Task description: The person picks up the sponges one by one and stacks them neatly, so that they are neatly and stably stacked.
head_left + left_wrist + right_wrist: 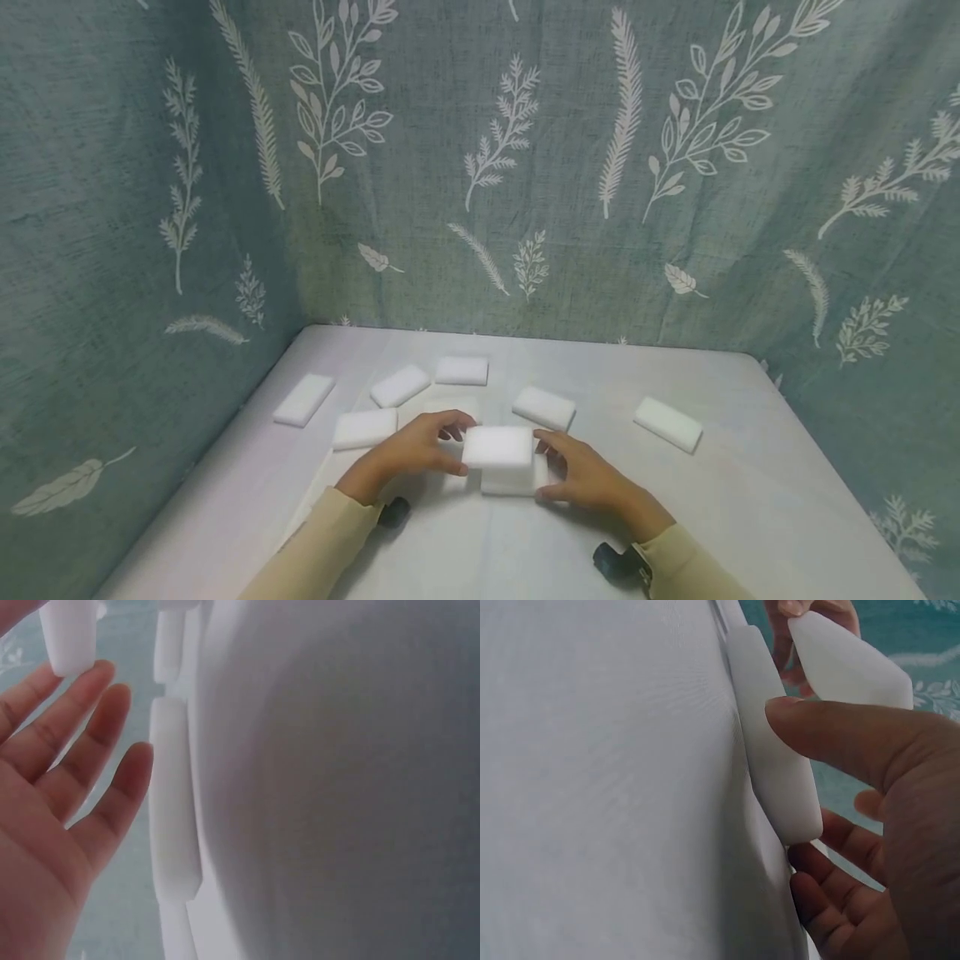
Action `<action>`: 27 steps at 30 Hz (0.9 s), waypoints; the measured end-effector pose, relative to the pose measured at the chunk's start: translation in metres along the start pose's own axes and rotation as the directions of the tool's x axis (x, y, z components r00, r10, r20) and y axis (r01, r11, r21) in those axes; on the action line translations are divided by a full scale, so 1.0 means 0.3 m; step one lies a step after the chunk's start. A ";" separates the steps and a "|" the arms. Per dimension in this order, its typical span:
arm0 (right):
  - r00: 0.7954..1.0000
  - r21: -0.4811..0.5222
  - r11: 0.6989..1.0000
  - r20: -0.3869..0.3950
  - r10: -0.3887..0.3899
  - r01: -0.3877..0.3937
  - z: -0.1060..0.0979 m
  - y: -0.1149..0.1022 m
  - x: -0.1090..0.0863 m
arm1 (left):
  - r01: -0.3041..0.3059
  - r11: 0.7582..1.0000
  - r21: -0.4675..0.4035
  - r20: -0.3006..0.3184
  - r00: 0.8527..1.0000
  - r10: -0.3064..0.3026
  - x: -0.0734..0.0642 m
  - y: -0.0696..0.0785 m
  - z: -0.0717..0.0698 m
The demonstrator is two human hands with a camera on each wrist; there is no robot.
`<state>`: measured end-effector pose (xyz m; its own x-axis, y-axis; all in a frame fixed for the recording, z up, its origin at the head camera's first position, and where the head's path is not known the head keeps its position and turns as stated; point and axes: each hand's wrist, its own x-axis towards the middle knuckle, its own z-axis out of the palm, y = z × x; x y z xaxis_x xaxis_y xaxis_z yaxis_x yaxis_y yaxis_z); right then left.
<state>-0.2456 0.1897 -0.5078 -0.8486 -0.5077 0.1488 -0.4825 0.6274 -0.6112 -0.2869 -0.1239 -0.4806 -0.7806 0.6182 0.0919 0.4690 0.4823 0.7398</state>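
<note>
My left hand [423,443] pinches a white sponge [498,447] by its left end, thumb on the near side and fingers on the far side. This sponge is raised over a second white sponge [514,482], which lies on the table and is partly hidden by it. Around the lower sponge's right end, my right hand [592,475] has its thumb and curled fingers. In the right wrist view the thumb [802,724] lies against the lower sponge [776,750], with fingertips at its end. The left wrist view shows the raised sponge [71,637] at the left fingertips.
Several more white sponges lie scattered: one at far left [303,400], one beside the left hand [365,429], others at the back [461,371], and one at right [668,423]. A pale cloth covers the table [750,517]. Leaf-patterned green curtains [570,167] enclose it.
</note>
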 end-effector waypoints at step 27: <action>0.998 0.089 0.996 -0.060 0.019 -0.014 -0.004 0.015 0.006 | 0.043 0.991 0.124 0.045 0.998 -0.049 0.023 0.040 0.054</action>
<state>-0.2496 0.1921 -0.5094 -0.8692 -0.4593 0.1829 -0.4492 0.5793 -0.6801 -0.2802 -0.1039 -0.4818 -0.7831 0.6213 0.0254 0.4826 0.5816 0.6548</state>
